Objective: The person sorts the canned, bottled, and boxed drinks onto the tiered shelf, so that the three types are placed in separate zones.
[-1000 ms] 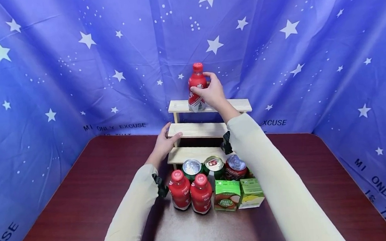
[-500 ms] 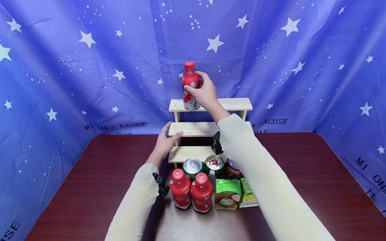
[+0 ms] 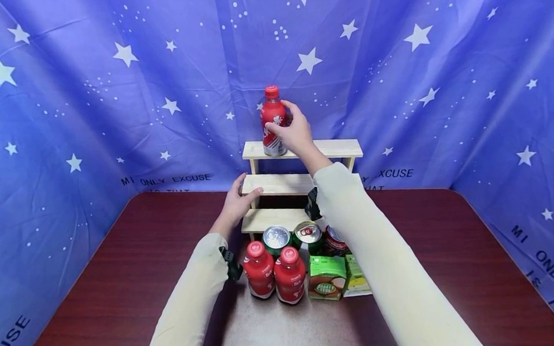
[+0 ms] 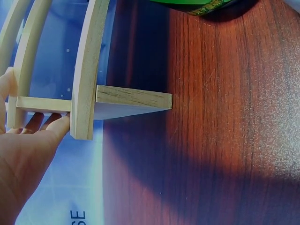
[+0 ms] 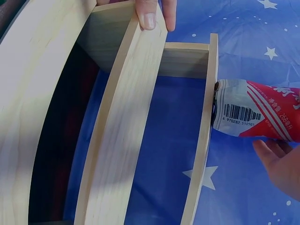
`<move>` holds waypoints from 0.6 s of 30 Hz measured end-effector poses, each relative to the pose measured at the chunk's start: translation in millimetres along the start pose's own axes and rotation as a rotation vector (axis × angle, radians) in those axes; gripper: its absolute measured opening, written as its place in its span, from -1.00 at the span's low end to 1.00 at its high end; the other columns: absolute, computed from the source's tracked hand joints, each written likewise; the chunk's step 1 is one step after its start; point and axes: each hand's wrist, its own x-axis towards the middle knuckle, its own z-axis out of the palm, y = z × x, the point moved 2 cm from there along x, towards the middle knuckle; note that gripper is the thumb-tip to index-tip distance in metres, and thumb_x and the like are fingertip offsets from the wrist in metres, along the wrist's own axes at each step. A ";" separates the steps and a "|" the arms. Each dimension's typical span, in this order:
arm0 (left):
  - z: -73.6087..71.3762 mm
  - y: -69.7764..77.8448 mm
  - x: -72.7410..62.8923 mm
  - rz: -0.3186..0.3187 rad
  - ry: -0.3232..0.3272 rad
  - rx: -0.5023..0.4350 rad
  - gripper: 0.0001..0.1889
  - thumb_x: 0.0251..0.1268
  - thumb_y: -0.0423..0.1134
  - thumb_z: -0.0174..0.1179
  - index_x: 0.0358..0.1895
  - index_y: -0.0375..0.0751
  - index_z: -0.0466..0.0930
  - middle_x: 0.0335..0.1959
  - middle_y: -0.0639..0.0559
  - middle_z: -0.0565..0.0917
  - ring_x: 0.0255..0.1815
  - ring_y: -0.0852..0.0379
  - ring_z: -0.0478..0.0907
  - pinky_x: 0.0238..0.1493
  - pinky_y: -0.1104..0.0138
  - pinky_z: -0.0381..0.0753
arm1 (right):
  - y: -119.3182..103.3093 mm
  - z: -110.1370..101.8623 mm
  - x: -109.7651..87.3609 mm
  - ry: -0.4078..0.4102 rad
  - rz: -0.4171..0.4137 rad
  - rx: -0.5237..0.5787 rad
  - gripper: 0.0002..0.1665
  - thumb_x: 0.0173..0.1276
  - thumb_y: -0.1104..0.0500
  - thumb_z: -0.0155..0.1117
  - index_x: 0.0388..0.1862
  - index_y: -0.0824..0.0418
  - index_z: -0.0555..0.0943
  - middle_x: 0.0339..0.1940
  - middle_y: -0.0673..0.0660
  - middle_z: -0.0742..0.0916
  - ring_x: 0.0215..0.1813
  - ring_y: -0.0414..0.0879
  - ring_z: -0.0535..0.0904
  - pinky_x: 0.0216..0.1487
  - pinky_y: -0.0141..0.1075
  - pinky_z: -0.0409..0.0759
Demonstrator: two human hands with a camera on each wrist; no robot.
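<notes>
My right hand (image 3: 295, 133) holds a red bottle (image 3: 273, 120) with a white lower part, thumb and fingers curled round its side. The bottle stands upright at the left part of the top step of a three-step wooden rack (image 3: 336, 147). In the right wrist view the base of the bottle (image 5: 234, 108) meets the top board. My left hand (image 3: 236, 202) grips the left end of the middle step, its thumb on top of the board. From the left wrist view, the other fingers of the left hand (image 4: 28, 154) reach under and behind the rack's side.
In front of the rack stand two more red bottles (image 3: 259, 270), several drink cans (image 3: 277, 239), a green juice carton (image 3: 326, 279) and a yellow-green carton (image 3: 357, 280) partly behind my right sleeve. The dark red table (image 3: 132, 260) ends at a blue star-print curtain (image 3: 177, 83).
My right hand has shifted the bottle leftward along the top step, then held nearly still over the last half second. The left hand keeps its grip on the rack.
</notes>
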 end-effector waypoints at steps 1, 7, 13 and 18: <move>-0.2 -2.7 2.3 0.002 0.002 -0.003 -0.18 0.24 -0.23 0.23 0.49 -0.11 -0.06 0.25 -0.32 0.41 0.17 -0.15 0.45 0.21 0.13 0.44 | 0.0 -0.5 0.3 -0.002 0.004 0.004 -0.16 0.19 0.13 0.37 0.41 0.10 0.22 0.24 0.21 0.53 0.23 -0.01 0.47 0.25 -0.22 0.44; 1.7 -7.0 7.0 0.014 0.002 -0.024 -0.16 0.23 -0.21 0.24 0.49 -0.07 -0.07 0.27 -0.30 0.39 0.21 -0.16 0.43 0.25 0.10 0.41 | 1.1 -6.7 -2.1 -0.009 0.038 0.024 -0.12 0.12 0.15 0.43 0.40 0.13 0.23 0.25 0.24 0.51 0.24 0.04 0.47 0.25 -0.20 0.45; 2.2 -7.4 6.2 0.015 0.009 -0.019 -0.18 0.23 -0.23 0.23 0.48 -0.10 -0.05 0.26 -0.30 0.40 0.20 -0.16 0.44 0.23 0.11 0.43 | 5.5 -20.3 -7.6 -0.014 0.035 -0.032 -0.24 0.12 0.10 0.43 0.29 0.17 0.36 0.18 0.26 0.54 0.19 0.07 0.50 0.19 -0.17 0.49; 1.5 -8.9 6.0 0.019 0.009 -0.028 -0.18 0.24 -0.26 0.22 0.49 -0.10 -0.06 0.26 -0.31 0.40 0.20 -0.16 0.44 0.23 0.11 0.43 | 13.0 -32.7 -12.1 -0.046 0.051 -0.075 -0.29 0.12 0.05 0.42 0.25 0.16 0.41 0.19 0.25 0.54 0.21 0.05 0.47 0.09 -0.13 0.56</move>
